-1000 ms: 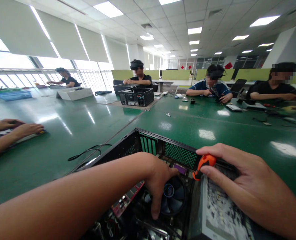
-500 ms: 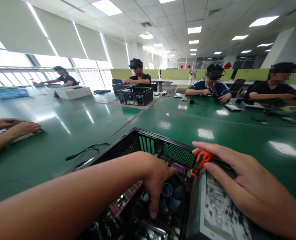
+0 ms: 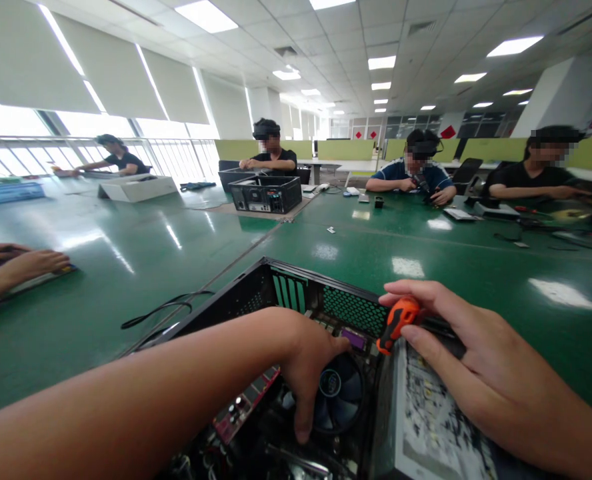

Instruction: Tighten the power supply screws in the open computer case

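An open black computer case [image 3: 256,293] lies on the green table [image 3: 126,267] right in front of me. My left hand [image 3: 309,360] reaches down inside it, fingers curled on the round cooler fan [image 3: 339,393]. My right hand [image 3: 481,367] rests on the grey power supply [image 3: 426,433] at the case's right side and is closed around an orange-handled screwdriver [image 3: 393,323]. A red motherboard edge [image 3: 246,410] shows below my left wrist.
A black cable [image 3: 161,308] lies left of the case. A neighbour's hands [image 3: 21,263] work at the far left. Across the table sit several people, with another black case [image 3: 266,193], a white box [image 3: 136,188] and small parts.
The view has shifted slightly; my right hand with the screwdriver has slid a little left and up. My left hand stays on the fan.
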`<state>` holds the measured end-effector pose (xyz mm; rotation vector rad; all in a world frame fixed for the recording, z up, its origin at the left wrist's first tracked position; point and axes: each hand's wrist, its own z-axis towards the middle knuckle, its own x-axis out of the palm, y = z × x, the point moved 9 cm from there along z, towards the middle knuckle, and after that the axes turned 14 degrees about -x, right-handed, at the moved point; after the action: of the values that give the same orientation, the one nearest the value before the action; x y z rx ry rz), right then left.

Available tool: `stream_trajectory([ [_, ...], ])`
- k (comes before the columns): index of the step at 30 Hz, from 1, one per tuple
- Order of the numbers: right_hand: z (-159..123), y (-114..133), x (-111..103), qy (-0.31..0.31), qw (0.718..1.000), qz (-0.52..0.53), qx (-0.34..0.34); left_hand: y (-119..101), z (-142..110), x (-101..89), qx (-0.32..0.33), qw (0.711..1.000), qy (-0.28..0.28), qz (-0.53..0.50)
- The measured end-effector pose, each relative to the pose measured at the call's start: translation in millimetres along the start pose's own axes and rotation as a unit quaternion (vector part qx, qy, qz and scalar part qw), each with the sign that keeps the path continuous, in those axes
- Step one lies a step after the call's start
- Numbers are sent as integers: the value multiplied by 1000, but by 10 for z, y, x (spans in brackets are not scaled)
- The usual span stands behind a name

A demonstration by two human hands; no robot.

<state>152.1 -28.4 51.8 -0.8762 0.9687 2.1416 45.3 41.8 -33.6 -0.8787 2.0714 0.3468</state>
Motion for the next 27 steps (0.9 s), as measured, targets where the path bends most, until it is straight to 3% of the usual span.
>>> stream_trajectory([
  [5, -1, -16, -23, -12, 1000, -13, 21, 15, 39, 105, -9, 998, 59, -6],
  [11, 34, 31, -10, -18, 999, -43, -22, 24, 33, 155, -38, 995, 87, 13],
  [21, 19, 58, -19, -13, 999, -39, -23, 41, 61, 140, -31, 998, 58, -20],
  [27, -26, 112, -33, -13, 998, -34, -47, 33, 27, 150, -39, 997, 71, 5],
])
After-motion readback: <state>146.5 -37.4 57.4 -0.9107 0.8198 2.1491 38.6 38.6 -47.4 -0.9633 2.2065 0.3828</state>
